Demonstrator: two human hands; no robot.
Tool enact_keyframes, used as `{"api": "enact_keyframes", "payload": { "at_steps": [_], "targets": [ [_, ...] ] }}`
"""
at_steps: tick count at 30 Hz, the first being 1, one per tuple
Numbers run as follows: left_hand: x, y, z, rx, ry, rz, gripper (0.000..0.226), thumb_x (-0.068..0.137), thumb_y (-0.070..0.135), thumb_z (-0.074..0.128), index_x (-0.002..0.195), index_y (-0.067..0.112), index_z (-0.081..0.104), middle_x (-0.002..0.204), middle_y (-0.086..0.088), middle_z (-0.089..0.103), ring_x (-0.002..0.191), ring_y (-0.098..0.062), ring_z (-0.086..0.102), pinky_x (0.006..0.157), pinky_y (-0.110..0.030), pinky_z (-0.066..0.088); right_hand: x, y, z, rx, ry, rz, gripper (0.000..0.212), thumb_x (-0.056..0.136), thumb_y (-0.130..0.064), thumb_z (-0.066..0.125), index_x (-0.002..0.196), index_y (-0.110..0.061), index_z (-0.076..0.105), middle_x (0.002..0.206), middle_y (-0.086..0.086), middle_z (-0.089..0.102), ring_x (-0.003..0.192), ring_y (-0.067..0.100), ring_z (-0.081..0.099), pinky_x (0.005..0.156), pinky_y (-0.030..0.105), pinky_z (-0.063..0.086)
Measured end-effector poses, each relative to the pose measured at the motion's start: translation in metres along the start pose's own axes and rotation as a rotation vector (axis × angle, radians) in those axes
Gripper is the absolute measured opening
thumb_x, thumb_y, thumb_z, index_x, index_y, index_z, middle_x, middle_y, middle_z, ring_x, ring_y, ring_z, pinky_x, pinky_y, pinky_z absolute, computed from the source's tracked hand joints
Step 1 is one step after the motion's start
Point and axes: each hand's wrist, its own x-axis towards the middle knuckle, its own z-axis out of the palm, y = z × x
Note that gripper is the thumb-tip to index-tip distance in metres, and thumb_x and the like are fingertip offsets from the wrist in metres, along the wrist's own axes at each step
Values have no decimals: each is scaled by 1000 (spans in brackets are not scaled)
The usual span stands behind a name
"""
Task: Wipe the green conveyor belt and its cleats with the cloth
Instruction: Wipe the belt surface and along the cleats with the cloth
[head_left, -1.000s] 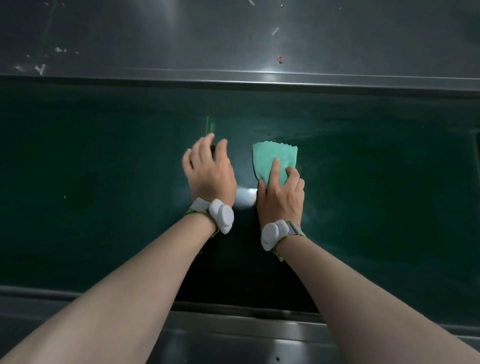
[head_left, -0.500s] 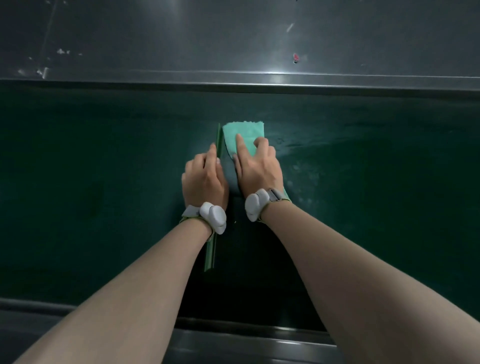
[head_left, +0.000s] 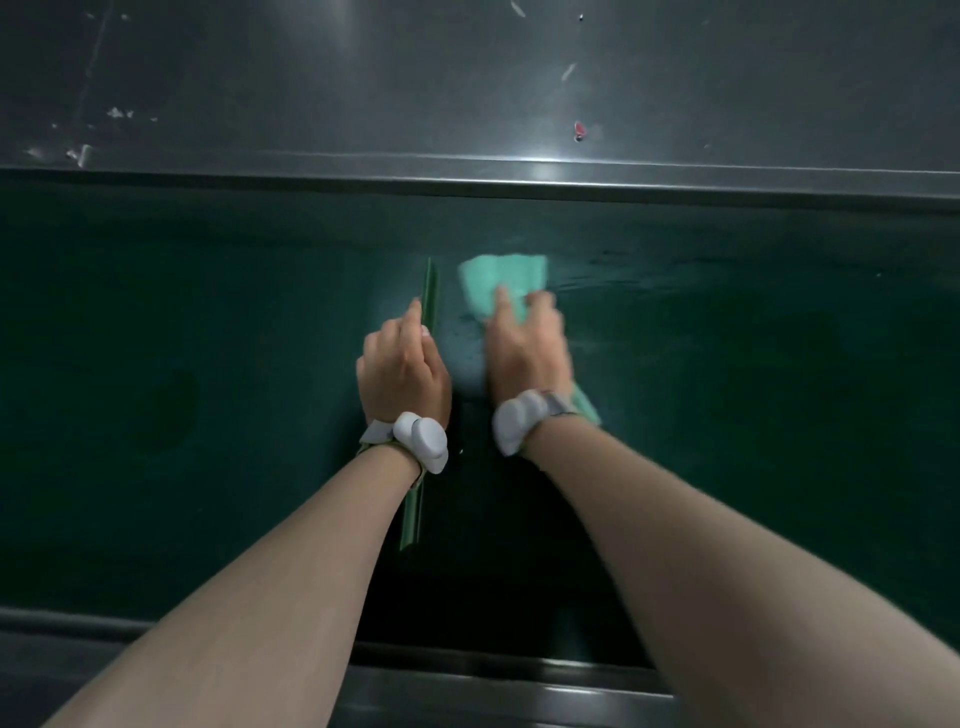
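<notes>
Right hand (head_left: 524, 343) lies flat, fingers extended, pressing our cloth (head_left: 501, 283) on the belt (head_left: 208, 364); left hand (head_left: 402, 374) curls around the cleat (head_left: 428, 291).

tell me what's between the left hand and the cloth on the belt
In the head view, only the upright green cleat by the left hand and a wet strip of belt lie before the cloth.

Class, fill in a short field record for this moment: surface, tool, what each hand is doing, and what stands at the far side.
Surface: green conveyor belt, wet sheen beside the cloth
Tool: cloth, light green
Right hand: presses the cloth on the belt, blurred
Left hand: holds the upright cleat
Far side: steel panel with specks
</notes>
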Motion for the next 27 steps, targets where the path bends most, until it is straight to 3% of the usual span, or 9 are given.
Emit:
{"api": "enact_keyframes", "payload": {
  "at_steps": [2,5,8,11,17,19,21,24,27],
  "targets": [
    [2,-1,-3,-31,-32,-30,42,103,18,38,138,10,59,113,-9,70,98,-35,61,76,-46,48,-24,-35,9,5,-33,-195,43,103,-14,51,146,-6,50,119,22,57,89,33,57,72,40,53],
    [2,-2,-6,-41,-62,-47,43,101,16,34,136,11,59,118,-9,70,106,-36,61,85,-47,48,-19,-18,3,-33,-66,-298,46,102,-16,52,148,-10,48,124,22,55,92,35,58,71,42,53],
    [0,-1,-9,-33,-57,-16,40,104,12,35,136,11,59,122,-8,69,109,-34,61,85,-46,51,5,44,-17,-28,3,-47,44,103,-34,53,144,-18,50,128,20,54,106,40,56,78,42,48],
    [-1,2,-10,-26,-51,-14,40,104,12,37,136,11,60,124,-7,69,109,-34,61,83,-46,51,12,107,-43,-90,163,154,44,105,-33,50,147,-22,48,130,21,48,106,41,51,78,44,49],
    [-4,4,-7,-35,-45,-32,40,103,13,37,135,13,61,124,-6,69,111,-33,60,85,-44,47,-3,52,-26,-39,88,170,41,105,-31,48,143,-16,48,128,16,49,110,39,52,84,41,47],
    [-1,3,-10,-16,-93,-35,40,103,16,37,136,14,59,126,-7,67,113,-34,58,89,-46,45,-32,4,-10,68,18,76,41,105,-32,46,140,-11,50,121,15,54,103,37,56,83,44,50],
    [3,0,-15,4,-169,-20,43,101,23,37,140,15,54,130,-7,66,118,-35,56,94,-47,45,-69,-34,2,67,-69,-106,46,102,-13,48,148,-7,46,125,23,54,97,36,56,79,43,52],
    [0,-4,-24,17,-235,49,46,104,23,35,147,13,47,136,-9,63,124,-37,54,98,-50,46,-70,-19,2,39,-89,-221,51,104,-13,47,154,-11,39,134,23,49,106,37,54,84,40,51],
    [-9,-11,-38,52,-267,140,47,107,16,34,153,9,41,141,-9,58,126,-36,51,96,-51,49,-52,38,-18,60,-38,3,48,106,-25,47,153,-19,41,135,21,46,114,40,50,86,39,46]
  ]
}}
